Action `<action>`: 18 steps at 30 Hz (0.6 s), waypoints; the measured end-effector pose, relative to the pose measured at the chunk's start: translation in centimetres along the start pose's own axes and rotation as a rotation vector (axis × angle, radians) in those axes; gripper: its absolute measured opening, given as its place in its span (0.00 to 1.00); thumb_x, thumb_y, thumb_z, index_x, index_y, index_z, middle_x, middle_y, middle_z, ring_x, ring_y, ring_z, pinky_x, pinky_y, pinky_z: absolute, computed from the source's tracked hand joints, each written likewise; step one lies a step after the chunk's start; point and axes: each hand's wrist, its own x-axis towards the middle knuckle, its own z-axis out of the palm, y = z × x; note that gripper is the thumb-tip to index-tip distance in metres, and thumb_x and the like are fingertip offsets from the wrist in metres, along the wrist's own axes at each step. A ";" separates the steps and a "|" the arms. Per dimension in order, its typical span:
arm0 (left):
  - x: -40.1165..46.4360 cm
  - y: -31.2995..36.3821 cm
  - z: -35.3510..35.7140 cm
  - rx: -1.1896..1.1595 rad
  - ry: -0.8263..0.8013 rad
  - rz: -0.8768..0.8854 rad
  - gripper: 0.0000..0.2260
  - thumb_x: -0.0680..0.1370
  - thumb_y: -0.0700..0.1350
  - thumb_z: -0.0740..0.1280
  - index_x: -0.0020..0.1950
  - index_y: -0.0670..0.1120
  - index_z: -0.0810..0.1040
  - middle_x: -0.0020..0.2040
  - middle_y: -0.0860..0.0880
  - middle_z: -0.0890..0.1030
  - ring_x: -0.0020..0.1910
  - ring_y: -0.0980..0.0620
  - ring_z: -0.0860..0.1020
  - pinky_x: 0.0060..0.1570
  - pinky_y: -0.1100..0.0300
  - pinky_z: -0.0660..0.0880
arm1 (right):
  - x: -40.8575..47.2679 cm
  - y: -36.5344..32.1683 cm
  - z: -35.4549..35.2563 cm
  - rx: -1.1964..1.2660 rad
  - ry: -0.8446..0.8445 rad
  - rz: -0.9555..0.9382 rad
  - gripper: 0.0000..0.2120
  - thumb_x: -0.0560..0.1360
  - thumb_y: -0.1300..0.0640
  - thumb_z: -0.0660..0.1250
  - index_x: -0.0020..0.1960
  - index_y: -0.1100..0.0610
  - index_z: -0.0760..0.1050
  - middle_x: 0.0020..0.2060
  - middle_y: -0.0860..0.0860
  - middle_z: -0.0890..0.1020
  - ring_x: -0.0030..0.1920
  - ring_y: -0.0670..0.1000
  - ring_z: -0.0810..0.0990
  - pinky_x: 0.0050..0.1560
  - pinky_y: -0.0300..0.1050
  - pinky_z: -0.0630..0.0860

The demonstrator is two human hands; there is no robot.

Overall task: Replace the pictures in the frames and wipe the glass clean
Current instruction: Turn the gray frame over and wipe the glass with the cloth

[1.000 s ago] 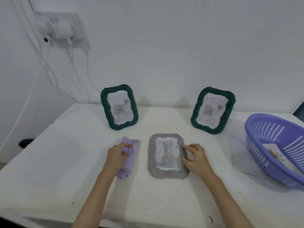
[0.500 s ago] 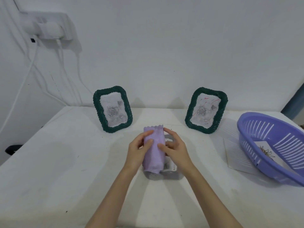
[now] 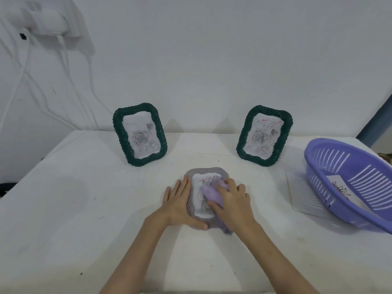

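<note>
A grey frame (image 3: 203,174) lies flat on the white table in front of me, its glass marked with red and dark scribbles. My right hand (image 3: 232,201) presses a folded lilac cloth (image 3: 212,193) onto the glass. My left hand (image 3: 180,202) lies flat on the frame's left edge, fingers spread, thumb along its near edge. Two dark green woven frames stand upright at the back: the left one (image 3: 140,134) shows a rose picture, and the right one (image 3: 264,135) has red scribbles on its glass.
A purple plastic basket (image 3: 339,172) with a drawing inside sits tilted at the right, resting on a white lined sheet (image 3: 303,196). Wall sockets with white cables (image 3: 46,20) hang at the upper left. The table's near edge runs just below my forearms.
The cloth passed from my left hand, beside the frame, to my right hand, which now presses it on the glass. My left hand moved onto the frame's left edge.
</note>
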 end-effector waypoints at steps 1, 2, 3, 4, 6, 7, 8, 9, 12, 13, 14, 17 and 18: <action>0.0 0.0 0.1 -0.002 0.018 0.005 0.62 0.59 0.66 0.73 0.73 0.48 0.31 0.75 0.54 0.33 0.74 0.55 0.33 0.73 0.50 0.33 | -0.1 0.2 0.4 0.011 0.041 -0.030 0.26 0.73 0.50 0.66 0.69 0.55 0.66 0.64 0.57 0.70 0.52 0.62 0.71 0.48 0.54 0.71; -0.1 0.0 0.2 -0.013 0.033 0.011 0.62 0.59 0.66 0.74 0.74 0.49 0.31 0.75 0.53 0.34 0.74 0.55 0.34 0.73 0.49 0.34 | 0.1 0.4 1.0 0.014 0.083 -0.059 0.25 0.70 0.53 0.70 0.65 0.58 0.71 0.57 0.60 0.75 0.46 0.63 0.73 0.41 0.54 0.72; -0.1 0.1 0.2 -0.026 0.048 0.020 0.62 0.59 0.65 0.74 0.74 0.49 0.32 0.76 0.53 0.35 0.74 0.55 0.34 0.73 0.49 0.34 | 0.7 0.6 1.5 0.005 0.126 -0.073 0.22 0.67 0.57 0.73 0.59 0.61 0.75 0.50 0.61 0.79 0.40 0.63 0.74 0.35 0.53 0.72; -0.2 0.1 0.2 -0.036 0.058 0.029 0.62 0.59 0.65 0.74 0.74 0.49 0.32 0.76 0.53 0.35 0.74 0.55 0.35 0.73 0.49 0.34 | 1.6 0.7 1.8 -0.012 0.143 -0.076 0.19 0.65 0.59 0.75 0.54 0.62 0.78 0.44 0.61 0.80 0.36 0.62 0.74 0.31 0.51 0.72; -0.2 0.0 0.1 -0.038 0.068 0.040 0.62 0.58 0.66 0.74 0.74 0.50 0.33 0.76 0.54 0.37 0.74 0.56 0.36 0.73 0.50 0.34 | 3.6 0.4 2.2 -0.039 0.132 -0.089 0.15 0.64 0.59 0.73 0.49 0.62 0.79 0.41 0.61 0.81 0.34 0.61 0.76 0.31 0.49 0.73; -0.2 -0.1 0.1 -0.028 0.077 0.043 0.62 0.57 0.67 0.73 0.74 0.50 0.33 0.76 0.54 0.37 0.74 0.57 0.36 0.73 0.50 0.34 | 4.4 0.0 2.3 -0.043 0.095 -0.103 0.14 0.67 0.56 0.69 0.50 0.62 0.79 0.43 0.60 0.81 0.37 0.62 0.77 0.34 0.50 0.74; -0.2 -0.2 0.1 -0.015 0.089 0.046 0.63 0.56 0.69 0.72 0.74 0.51 0.33 0.76 0.55 0.37 0.74 0.58 0.36 0.72 0.51 0.33 | 5.0 -0.2 2.7 -0.043 0.066 -0.128 0.16 0.70 0.53 0.62 0.52 0.62 0.79 0.46 0.60 0.82 0.41 0.62 0.78 0.38 0.51 0.74; -0.2 -0.3 0.2 -0.005 0.096 0.047 0.63 0.55 0.70 0.71 0.74 0.51 0.33 0.76 0.55 0.37 0.74 0.58 0.36 0.72 0.52 0.33 | 5.1 -0.2 3.4 -0.040 0.055 -0.172 0.20 0.71 0.52 0.57 0.54 0.61 0.78 0.48 0.58 0.82 0.43 0.61 0.78 0.42 0.51 0.75; -0.2 -0.4 0.3 0.024 0.089 0.024 0.62 0.58 0.69 0.71 0.74 0.47 0.32 0.76 0.53 0.35 0.74 0.58 0.34 0.72 0.53 0.33 | 2.7 0.7 3.9 -0.082 0.036 -0.256 0.19 0.71 0.56 0.59 0.58 0.57 0.77 0.48 0.55 0.81 0.43 0.60 0.78 0.44 0.49 0.75; -0.2 -0.3 0.3 0.033 0.083 0.012 0.62 0.59 0.69 0.72 0.74 0.46 0.32 0.76 0.52 0.34 0.74 0.57 0.34 0.72 0.53 0.33 | 1.9 1.3 3.7 -0.088 0.063 -0.267 0.17 0.69 0.59 0.63 0.57 0.56 0.78 0.46 0.54 0.82 0.40 0.59 0.77 0.40 0.47 0.73; -0.2 -0.2 0.2 0.036 0.078 0.006 0.62 0.59 0.69 0.72 0.74 0.46 0.32 0.76 0.51 0.34 0.74 0.57 0.34 0.72 0.53 0.33 | 1.6 1.7 3.3 -0.095 0.078 -0.253 0.17 0.68 0.61 0.65 0.57 0.55 0.78 0.45 0.54 0.82 0.37 0.59 0.76 0.37 0.47 0.72; -0.2 -0.2 0.0 0.041 0.077 -0.004 0.62 0.58 0.69 0.72 0.74 0.47 0.32 0.76 0.52 0.35 0.74 0.56 0.35 0.73 0.52 0.34 | 3.8 1.2 3.0 -0.046 0.067 -0.087 0.17 0.70 0.64 0.64 0.59 0.61 0.76 0.50 0.60 0.81 0.43 0.62 0.74 0.41 0.50 0.69; -0.2 -0.2 -0.1 0.047 0.078 -0.002 0.62 0.58 0.69 0.71 0.74 0.47 0.32 0.76 0.53 0.36 0.74 0.56 0.35 0.73 0.52 0.34 | 4.7 0.5 3.1 0.000 0.072 -0.069 0.17 0.70 0.64 0.65 0.59 0.63 0.76 0.51 0.60 0.81 0.45 0.63 0.74 0.43 0.51 0.70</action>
